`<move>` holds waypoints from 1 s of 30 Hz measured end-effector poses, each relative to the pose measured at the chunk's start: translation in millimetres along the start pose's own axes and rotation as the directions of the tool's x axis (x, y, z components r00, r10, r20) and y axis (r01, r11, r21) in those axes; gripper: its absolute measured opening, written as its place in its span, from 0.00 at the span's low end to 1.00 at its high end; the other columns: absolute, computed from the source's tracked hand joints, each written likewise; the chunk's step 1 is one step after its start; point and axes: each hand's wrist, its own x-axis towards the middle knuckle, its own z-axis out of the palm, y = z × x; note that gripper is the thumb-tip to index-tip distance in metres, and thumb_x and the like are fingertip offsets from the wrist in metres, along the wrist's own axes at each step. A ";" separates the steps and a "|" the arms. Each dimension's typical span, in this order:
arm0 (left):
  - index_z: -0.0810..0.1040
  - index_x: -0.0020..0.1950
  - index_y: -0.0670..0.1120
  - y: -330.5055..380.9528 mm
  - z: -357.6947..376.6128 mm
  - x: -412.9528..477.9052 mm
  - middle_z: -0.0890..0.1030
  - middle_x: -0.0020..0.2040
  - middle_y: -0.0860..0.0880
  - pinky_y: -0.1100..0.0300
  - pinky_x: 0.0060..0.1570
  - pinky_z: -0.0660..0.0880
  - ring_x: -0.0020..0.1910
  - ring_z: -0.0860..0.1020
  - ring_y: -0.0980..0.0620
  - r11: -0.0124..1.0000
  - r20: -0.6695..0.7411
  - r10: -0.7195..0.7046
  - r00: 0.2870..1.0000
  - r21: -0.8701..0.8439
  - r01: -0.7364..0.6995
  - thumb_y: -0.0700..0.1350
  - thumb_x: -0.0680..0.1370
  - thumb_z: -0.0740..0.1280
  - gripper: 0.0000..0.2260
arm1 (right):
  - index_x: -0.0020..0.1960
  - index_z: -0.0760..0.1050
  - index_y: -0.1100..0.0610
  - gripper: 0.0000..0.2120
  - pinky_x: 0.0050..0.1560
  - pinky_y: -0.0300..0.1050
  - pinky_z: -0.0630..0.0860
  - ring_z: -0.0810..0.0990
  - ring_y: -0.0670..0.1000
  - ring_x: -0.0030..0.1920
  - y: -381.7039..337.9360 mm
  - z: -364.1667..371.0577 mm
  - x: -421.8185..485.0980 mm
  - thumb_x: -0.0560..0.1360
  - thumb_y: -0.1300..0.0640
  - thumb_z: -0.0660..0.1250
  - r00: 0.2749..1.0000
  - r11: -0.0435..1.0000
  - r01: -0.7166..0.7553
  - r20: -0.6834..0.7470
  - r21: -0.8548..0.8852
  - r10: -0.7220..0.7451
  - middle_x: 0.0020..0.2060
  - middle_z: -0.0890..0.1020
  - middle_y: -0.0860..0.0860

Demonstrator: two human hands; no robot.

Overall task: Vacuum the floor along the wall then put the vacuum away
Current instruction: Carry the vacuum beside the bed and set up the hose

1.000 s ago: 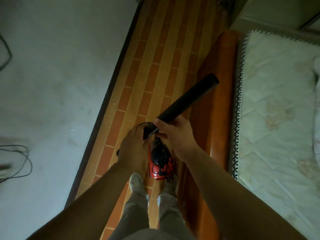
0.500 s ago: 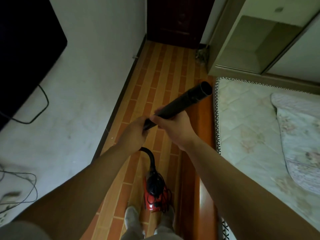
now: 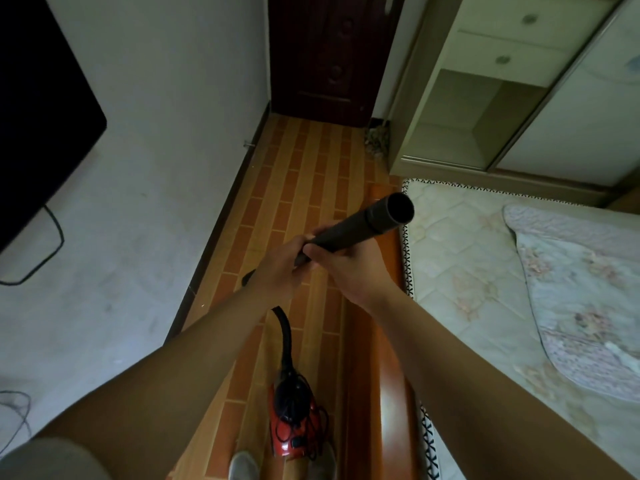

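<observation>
Now, wall (image 3: 156,174): pale, runs up the left side to a dark door (image 3: 329,57); a dark skirting (image 3: 221,216) marks where it meets the floor.
Bed (image 3: 467,271): fills the right side, so only a narrow lane is left to work in.
Floor (image 3: 311,188): brick-pattern strip between wall and bed; some debris (image 3: 375,140) is seen in the far corner beside the wardrobe (image 3: 485,98).
Vacuum body (image 3: 294,424): red, set on the floor just ahead of the feet (image 3: 244,465), with loose cord (image 3: 322,427) bunched round it.
Hose (image 3: 285,341): black, rises from the body to the tube's lower end; that end is hidden behind the left hand.
Tube (image 3: 363,226): dark, held up off the floor and tilted, open mouth aimed up and right over the bed edge; no floor head is seen on it.
Right hand (image 3: 349,268): fingers wrapped round the tube shaft.
Left hand (image 3: 277,268): closed round the tube's lower end, touching the right hand.
Step judged: tube being readied, suction not yet brought to the floor.
How it is done well: the mouth should be tipped down and set against the skirting line, and kept low and flat to the floor. Slow strokes should be worked toward the door. One hand is better slid further up the tube for reach.
Care needed: the hose should be kept free of kinks. The cord should be freed before the body is pulled along, and the bed frame avoided.
</observation>
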 end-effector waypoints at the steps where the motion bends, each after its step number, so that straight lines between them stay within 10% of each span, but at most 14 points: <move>1: 0.74 0.67 0.41 -1.4 2.7 2.9 0.78 0.59 0.47 0.77 0.46 0.71 0.48 0.80 0.55 0.980 0.030 0.082 0.996 0.180 -0.086 0.41 0.81 0.64 0.14 | 0.55 0.81 0.58 0.10 0.51 0.38 0.80 0.83 0.45 0.50 0.5 -2.4 -1.2 0.75 0.61 0.76 0.999 1.000 0.017 -0.041 0.003 -0.017 0.47 0.84 0.51; 5: 0.76 0.63 0.49 0.2 24.4 6.3 0.79 0.50 0.57 0.67 0.48 0.75 0.46 0.78 0.61 0.911 0.071 0.199 0.977 0.355 -0.211 0.43 0.78 0.67 0.13 | 0.49 0.81 0.55 0.04 0.41 0.31 0.76 0.84 0.41 0.43 0.6 -9.8 -0.3 0.76 0.56 0.75 0.978 0.995 0.028 -0.203 -0.094 -0.047 0.42 0.84 0.46; 8: 0.79 0.53 0.43 21.3 48.8 5.5 0.84 0.45 0.49 0.61 0.52 0.77 0.49 0.82 0.53 0.973 -0.014 0.163 0.987 0.165 -0.159 0.41 0.82 0.60 0.09 | 0.51 0.79 0.53 0.09 0.41 0.38 0.79 0.83 0.42 0.42 -1.2 -18.5 7.2 0.76 0.49 0.74 0.953 0.972 0.001 -0.295 -0.237 -0.072 0.41 0.84 0.46; 20: 0.72 0.63 0.42 24.7 99.1 25.4 0.78 0.46 0.47 0.61 0.47 0.74 0.50 0.78 0.52 0.965 0.099 0.251 0.963 0.057 -0.258 0.44 0.84 0.59 0.10 | 0.60 0.69 0.51 0.14 0.35 0.36 0.78 0.82 0.41 0.37 -7.9 -72.7 35.6 0.79 0.50 0.71 0.994 0.943 -0.002 -0.103 -0.333 -0.035 0.41 0.80 0.47; 23: 0.74 0.55 0.41 22.2 102.3 26.0 0.74 0.36 0.46 0.62 0.39 0.77 0.36 0.77 0.53 0.989 0.040 0.145 0.989 -0.050 -0.143 0.44 0.85 0.58 0.09 | 0.59 0.68 0.54 0.15 0.29 0.34 0.76 0.82 0.42 0.32 -5.0 -74.1 45.7 0.80 0.49 0.70 0.990 0.950 -0.062 -0.137 -0.307 0.021 0.38 0.80 0.49; 30: 0.75 0.61 0.50 -29.4 110.9 16.1 0.81 0.48 0.57 0.66 0.49 0.73 0.49 0.79 0.63 0.996 0.231 -0.081 0.970 -0.022 0.088 0.49 0.80 0.66 0.10 | 0.59 0.67 0.53 0.16 0.38 0.46 0.82 0.84 0.54 0.44 54.3 -61.4 75.4 0.81 0.44 0.67 0.975 0.911 -0.222 -0.101 -0.347 0.199 0.46 0.82 0.55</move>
